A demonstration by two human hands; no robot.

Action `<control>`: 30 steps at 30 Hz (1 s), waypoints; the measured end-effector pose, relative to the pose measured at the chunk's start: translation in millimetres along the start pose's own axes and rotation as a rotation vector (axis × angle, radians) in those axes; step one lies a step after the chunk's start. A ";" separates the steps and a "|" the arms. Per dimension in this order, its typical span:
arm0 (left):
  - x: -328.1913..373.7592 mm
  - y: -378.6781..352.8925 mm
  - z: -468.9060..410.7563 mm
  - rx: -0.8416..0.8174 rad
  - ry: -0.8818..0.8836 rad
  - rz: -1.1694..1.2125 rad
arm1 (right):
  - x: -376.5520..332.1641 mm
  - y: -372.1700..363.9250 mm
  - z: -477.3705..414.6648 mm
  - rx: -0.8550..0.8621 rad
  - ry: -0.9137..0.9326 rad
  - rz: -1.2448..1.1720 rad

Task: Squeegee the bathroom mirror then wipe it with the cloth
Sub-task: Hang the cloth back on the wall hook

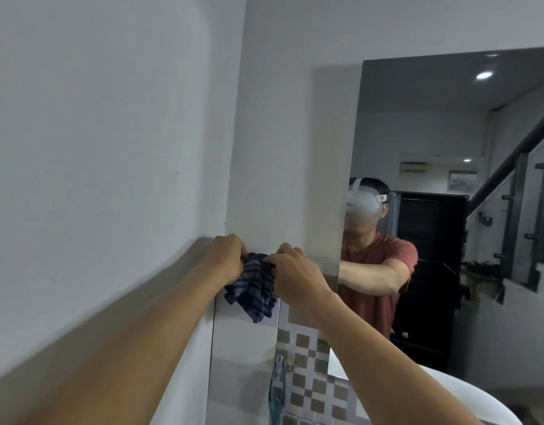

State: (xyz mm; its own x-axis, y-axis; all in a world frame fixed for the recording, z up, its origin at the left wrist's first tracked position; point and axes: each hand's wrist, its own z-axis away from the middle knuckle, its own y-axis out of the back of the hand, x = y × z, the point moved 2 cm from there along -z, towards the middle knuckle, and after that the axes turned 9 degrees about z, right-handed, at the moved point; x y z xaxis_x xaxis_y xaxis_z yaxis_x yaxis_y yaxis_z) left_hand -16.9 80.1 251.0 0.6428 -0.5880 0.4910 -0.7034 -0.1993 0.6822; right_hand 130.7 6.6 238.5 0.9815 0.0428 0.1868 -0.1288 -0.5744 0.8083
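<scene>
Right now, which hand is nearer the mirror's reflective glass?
The right hand. It grips the blue checked cloth on the side toward the mirror; the left hand grips the far side, by the white wall.

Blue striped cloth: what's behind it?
The blue striped cloth, bunched between left hand and right hand, hangs before the white wall by the mirror edge. Anything directly behind is covered.

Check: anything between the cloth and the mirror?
Nothing visible. Both hands, left hand and right hand, grip the blue cloth bunched by the wall, left of the mirror, whose glass is unobstructed.
</scene>
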 end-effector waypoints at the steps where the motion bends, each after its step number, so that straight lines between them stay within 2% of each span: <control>1: 1.0 0.8 1.2 0.003 -0.002 -0.010 | 0.7 0.3 -0.1 0.021 -0.011 -0.016; 4: 4.3 2.7 7.6 0.041 -0.064 -0.094 | 2.3 -0.6 2.4 0.166 -0.021 -0.031; 6: 3.5 1.9 12.4 0.109 -0.150 -0.155 | 3.2 -3.2 3.5 0.200 -0.004 -0.031; 8: -0.6 -0.5 16.0 0.085 -0.204 -0.100 | 3.7 -6.5 3.2 0.169 0.031 -0.018; 12: -9.6 -0.7 20.4 -0.042 -0.195 0.000 | 1.7 -9.4 -0.5 0.157 0.070 0.000; 18: -8.1 1.2 18.0 -0.113 -0.132 -0.032 | 0.5 -5.2 -10.8 0.097 -0.014 -0.062; 22: -8.0 0.3 21.5 -0.091 -0.141 0.002 | -1.0 -8.7 -1.9 0.023 -0.019 -0.152; 30: -11.2 -4.0 32.6 0.011 -0.163 0.041 | 1.3 -11.6 7.9 0.003 -0.030 -0.224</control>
State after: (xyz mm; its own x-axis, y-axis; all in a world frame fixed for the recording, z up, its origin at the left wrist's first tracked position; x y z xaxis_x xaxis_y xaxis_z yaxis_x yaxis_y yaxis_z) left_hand -31.2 61.9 225.1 0.5559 -0.7153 0.4234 -0.7324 -0.1806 0.6565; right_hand 134.6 6.8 225.0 0.9893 0.1452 -0.0143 0.0936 -0.5559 0.8260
